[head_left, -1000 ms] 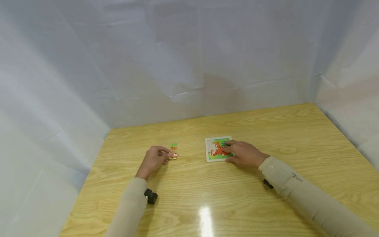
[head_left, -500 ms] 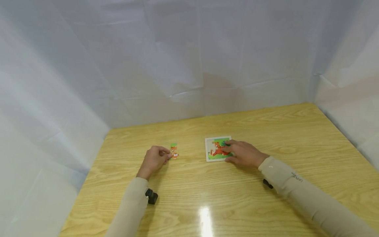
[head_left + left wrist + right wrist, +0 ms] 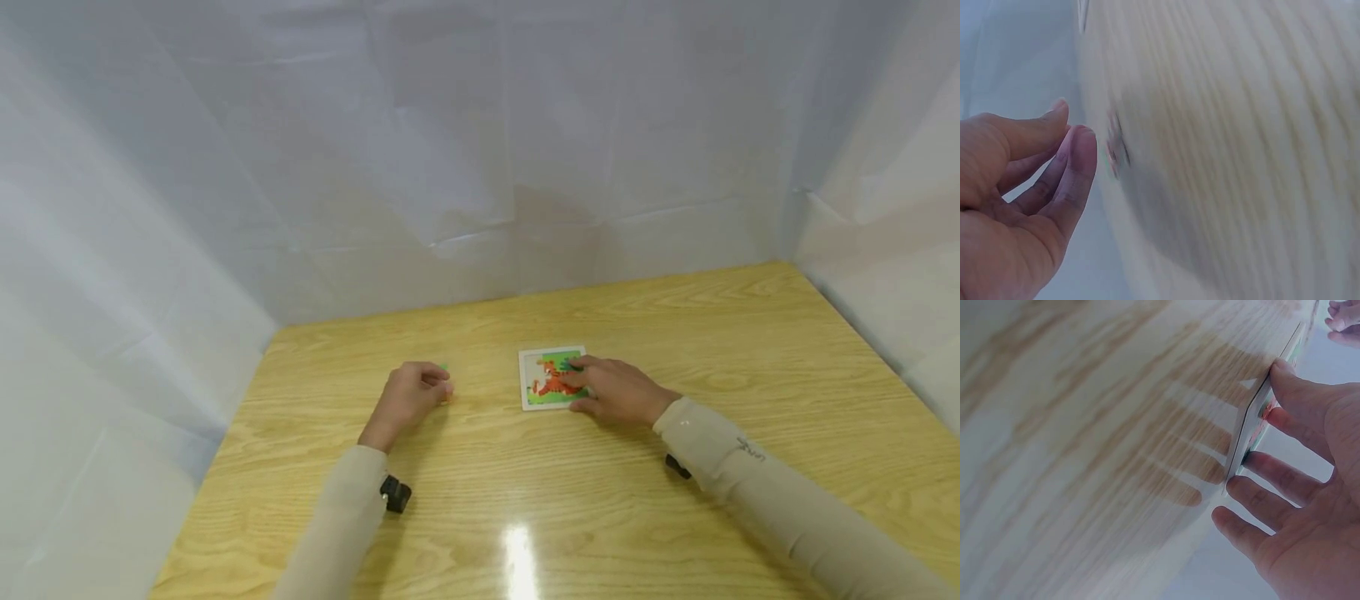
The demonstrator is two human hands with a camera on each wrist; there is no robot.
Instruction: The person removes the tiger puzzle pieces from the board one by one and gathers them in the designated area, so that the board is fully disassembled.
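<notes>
In the head view a square tiger jigsaw puzzle point(image 3: 551, 402) in a white frame lies flat on the table. My right hand point(image 3: 622, 390) rests over its right side. In the right wrist view the thumb meets the puzzle's edge and the fairly straight fingers point(image 3: 1288, 478) reach its face and side. My left hand point(image 3: 412, 396) is bent over a few small puzzle pieces point(image 3: 444, 367), mostly hidden under it. The left wrist view has those pieces point(image 3: 1116, 147) on the table just past the loosely curved fingertips, with nothing visible between them.
The wooden table point(image 3: 487, 483) reaches back to a white sheet point(image 3: 465, 167) hung behind it, and more sheeting hangs at both sides. A small black wrist camera point(image 3: 395, 493) is strapped on the left sleeve.
My left hand has shifted right and slightly away from me, covering the loose pieces that showed beside its fingertips before. The right hand and the framed puzzle stay in place.
</notes>
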